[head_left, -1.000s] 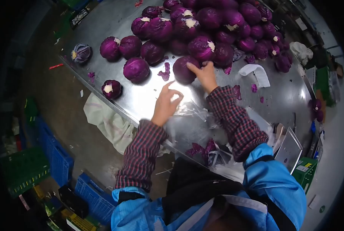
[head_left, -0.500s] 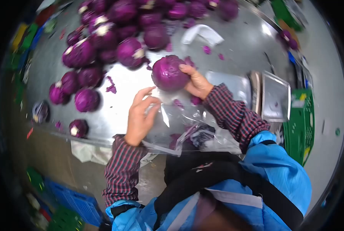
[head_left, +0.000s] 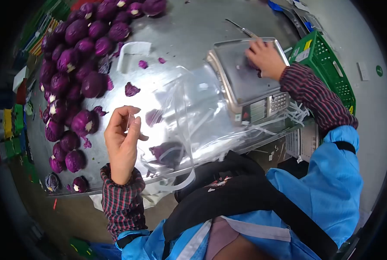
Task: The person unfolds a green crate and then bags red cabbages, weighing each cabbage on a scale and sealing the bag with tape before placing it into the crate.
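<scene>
My right hand is over the metal pan of a weighing scale, its fingers bent down around a small purple cabbage leaf piece, mostly hidden beneath them. My left hand hovers over the steel table, fingers loosely curled and thumb apart, with nothing clearly held. Between the hands a clear plastic bag lies spread against the scale's side. Purple leaf pieces show near its left end. Many purple cabbages are heaped to the left of my left hand.
A knife lies beyond the scale. A white curved piece rests near the heap, with loose leaf bits around. White strips lie by the scale's keypad. At the right stands a green crate.
The cabbage has left my right hand, which has moved right onto the scale. My left hand stays raised over the table. The view has swung right, showing the whole scale.
</scene>
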A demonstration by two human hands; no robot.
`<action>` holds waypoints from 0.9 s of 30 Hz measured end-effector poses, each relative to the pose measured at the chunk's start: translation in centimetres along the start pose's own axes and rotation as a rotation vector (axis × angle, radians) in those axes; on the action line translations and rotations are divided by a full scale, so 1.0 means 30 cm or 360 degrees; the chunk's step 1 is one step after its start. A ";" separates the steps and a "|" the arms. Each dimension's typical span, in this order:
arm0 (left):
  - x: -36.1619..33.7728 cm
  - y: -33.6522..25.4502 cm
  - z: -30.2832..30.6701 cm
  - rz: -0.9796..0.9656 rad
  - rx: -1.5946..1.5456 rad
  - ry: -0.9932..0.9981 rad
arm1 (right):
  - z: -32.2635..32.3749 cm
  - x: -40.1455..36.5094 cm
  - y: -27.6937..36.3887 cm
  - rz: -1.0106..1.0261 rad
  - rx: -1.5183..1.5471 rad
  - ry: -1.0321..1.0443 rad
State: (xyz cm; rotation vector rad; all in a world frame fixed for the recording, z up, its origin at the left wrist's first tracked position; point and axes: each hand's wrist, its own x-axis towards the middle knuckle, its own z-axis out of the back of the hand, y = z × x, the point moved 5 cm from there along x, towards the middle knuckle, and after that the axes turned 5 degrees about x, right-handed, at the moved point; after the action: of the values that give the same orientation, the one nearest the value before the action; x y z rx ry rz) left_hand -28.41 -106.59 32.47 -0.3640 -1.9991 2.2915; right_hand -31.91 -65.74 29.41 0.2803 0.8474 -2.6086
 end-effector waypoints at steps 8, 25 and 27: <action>0.096 -0.085 -0.396 -0.0050 0.0038 0.0071 | -0.087 -0.090 0.038 0.0457 0.0126 -0.0798; 0.000 -0.099 -0.463 -0.0565 0.0631 0.1728 | 0.129 -0.556 0.518 0.0072 0.3839 -0.0398; -0.039 -0.104 -0.477 -0.0897 0.0732 0.1598 | 0.120 -0.571 0.520 0.0070 0.3713 -0.0301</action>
State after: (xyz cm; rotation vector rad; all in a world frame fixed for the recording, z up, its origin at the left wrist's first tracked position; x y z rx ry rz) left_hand -24.28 -92.56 33.96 -0.6305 -0.9008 1.6084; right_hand -10.14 -74.46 29.28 0.4663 -2.3266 -1.9931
